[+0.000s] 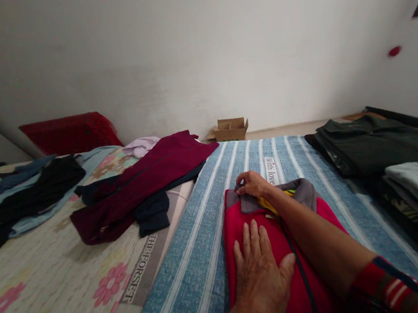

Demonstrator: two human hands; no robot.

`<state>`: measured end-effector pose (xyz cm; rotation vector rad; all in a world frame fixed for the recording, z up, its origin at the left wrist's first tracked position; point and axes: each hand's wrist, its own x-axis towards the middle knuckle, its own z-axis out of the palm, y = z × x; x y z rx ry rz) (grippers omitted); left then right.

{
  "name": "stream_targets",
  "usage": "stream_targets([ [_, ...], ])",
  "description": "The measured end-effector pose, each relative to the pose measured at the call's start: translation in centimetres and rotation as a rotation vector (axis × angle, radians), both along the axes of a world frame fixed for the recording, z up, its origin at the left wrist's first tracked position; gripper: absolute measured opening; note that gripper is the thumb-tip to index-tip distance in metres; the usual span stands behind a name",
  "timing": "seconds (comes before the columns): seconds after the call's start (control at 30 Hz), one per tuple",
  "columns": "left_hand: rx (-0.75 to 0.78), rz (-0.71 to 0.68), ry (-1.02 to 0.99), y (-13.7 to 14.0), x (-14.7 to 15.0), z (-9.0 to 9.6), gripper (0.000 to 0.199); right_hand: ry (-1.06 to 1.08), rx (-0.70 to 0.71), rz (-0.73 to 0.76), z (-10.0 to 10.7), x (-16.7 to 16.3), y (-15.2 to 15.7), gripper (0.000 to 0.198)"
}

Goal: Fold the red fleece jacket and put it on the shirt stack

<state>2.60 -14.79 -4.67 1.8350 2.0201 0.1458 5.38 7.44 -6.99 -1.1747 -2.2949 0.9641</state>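
A red polo shirt (316,285) with a grey collar (304,190) lies flat on a blue striped mattress (191,260) in front of me. My left hand (258,267) rests flat, fingers together, on the shirt's chest. My right hand (252,184) reaches over it and pinches the left end of the grey collar. A yellow strip shows inside the collar.
A maroon garment (147,179) and dark clothes lie on a floral sheet (48,277) at left, with a red pillow (71,133) behind. Folded dark and grey clothes (391,154) are stacked at right. A small cardboard box (230,129) sits by the white wall.
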Motion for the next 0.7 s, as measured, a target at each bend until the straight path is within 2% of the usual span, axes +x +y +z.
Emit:
stream_targets([
  [0.3,-0.036,0.003,0.044,0.1,0.3,0.9,0.072,0.077,-0.090,0.032,0.8,0.7,0.0,0.046],
  [0.43,-0.051,-0.004,0.043,0.2,0.2,1.2,0.072,0.091,-0.186,0.070,0.5,0.9,0.0,0.036],
  [0.7,-0.015,0.008,-0.017,0.0,0.1,0.2,0.074,0.284,-0.301,0.113,0.5,1.5,0.1,0.025],
])
